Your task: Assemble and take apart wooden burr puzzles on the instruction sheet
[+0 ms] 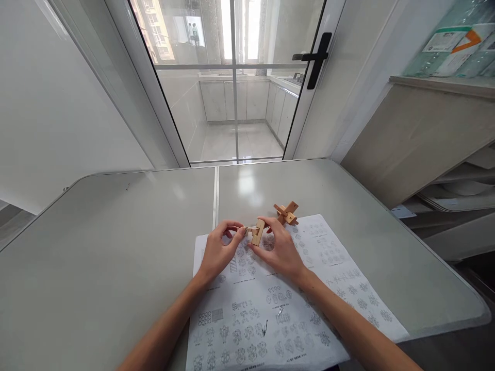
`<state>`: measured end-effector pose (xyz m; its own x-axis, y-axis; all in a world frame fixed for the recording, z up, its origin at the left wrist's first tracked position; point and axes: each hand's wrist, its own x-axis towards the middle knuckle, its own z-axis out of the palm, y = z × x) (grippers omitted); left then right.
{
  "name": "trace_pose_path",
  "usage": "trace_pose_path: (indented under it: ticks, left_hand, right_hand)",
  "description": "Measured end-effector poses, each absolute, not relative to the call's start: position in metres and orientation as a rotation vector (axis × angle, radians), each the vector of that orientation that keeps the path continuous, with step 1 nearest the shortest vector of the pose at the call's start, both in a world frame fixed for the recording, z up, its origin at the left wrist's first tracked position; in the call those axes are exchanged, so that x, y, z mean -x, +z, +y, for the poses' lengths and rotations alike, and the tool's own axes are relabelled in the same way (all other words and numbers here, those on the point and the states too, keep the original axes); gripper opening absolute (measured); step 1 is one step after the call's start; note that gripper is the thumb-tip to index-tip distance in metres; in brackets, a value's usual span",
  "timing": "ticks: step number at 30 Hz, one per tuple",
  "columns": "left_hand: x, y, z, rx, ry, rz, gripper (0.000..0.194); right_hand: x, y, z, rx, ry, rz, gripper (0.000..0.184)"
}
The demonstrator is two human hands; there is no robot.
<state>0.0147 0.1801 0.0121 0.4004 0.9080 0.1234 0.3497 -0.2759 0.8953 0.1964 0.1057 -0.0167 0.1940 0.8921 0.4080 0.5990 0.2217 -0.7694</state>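
Observation:
Between thumb and fingers, my right hand [279,246] grips a notched wooden puzzle piece [258,233], held tilted above the printed sheet. My left hand [221,247] pinches a smaller wooden puzzle piece [247,231], whose end meets the notch of the other one. How far the two interlock I cannot tell at this size. Just beyond my right hand lies a loose cluster of wooden puzzle pieces [286,212], crossed over each other, some with dark marks. Beneath both hands the large instruction sheet [247,304] shows rows of small line drawings of puzzles.
The pale table [116,268] has a seam [215,198] running away from me. Past its far edge stands a glass door [201,103] with a black handle [319,59]. At right, a wooden shelf unit [410,134] carries wrapped bottles [456,46].

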Motion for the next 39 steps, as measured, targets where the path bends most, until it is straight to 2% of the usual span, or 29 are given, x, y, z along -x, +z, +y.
trace_pose_path:
  ticks: [14,27,33,39]
  left_hand:
    - [-0.013,0.01,0.183,-1.881,0.901,1.11,0.029]
    - [-0.012,-0.002,0.186,-2.115,0.926,0.981,0.02]
    - [-0.013,-0.001,0.183,-2.142,0.932,1.001,0.016]
    - [-0.013,-0.002,0.184,-2.137,0.933,1.011,0.016]
  right_hand:
    - [-0.197,-0.02,0.107,1.592,0.476,-1.48,0.051]
    - [-0.197,-0.028,0.108,1.63,0.35,-1.603,0.079]
    - [-0.196,-0.031,0.109,1.618,0.309,-1.624,0.078]
    - [-0.196,-0.03,0.108,1.624,0.312,-1.639,0.07]
